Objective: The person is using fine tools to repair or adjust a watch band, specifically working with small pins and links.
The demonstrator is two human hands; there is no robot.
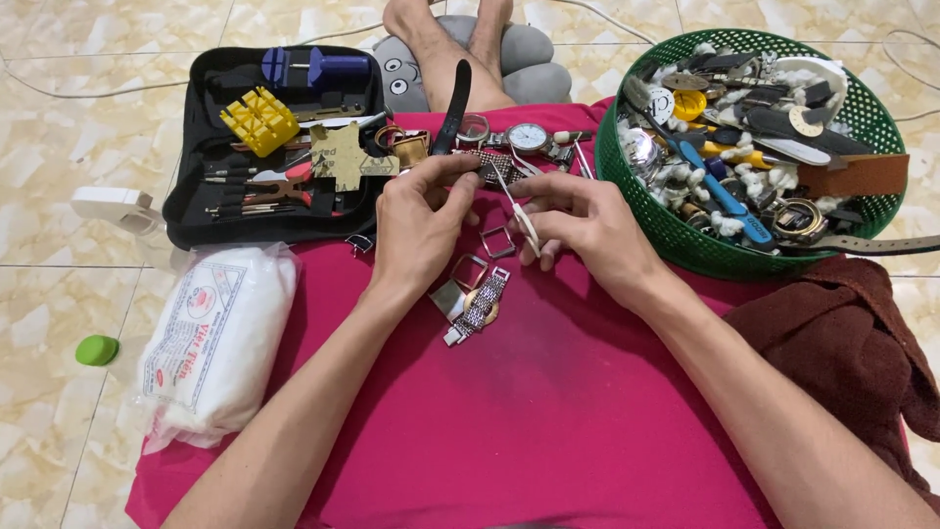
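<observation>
Your forearms reach in over pink cloth [548, 411]. Metal mesh watch band [478, 306] and small square watch cases [497, 241] lie on cloth just below your hands. Your left hand [419, 223] pinches small dark watch part [497, 168] at fingertips. Your right hand [578, 223] grips thin tweezers [519, 211], tips up toward that part. Beyond: round watch [529, 137], black tool case [274, 147] far left, green basket [676, 230] of watch parts far right.
</observation>
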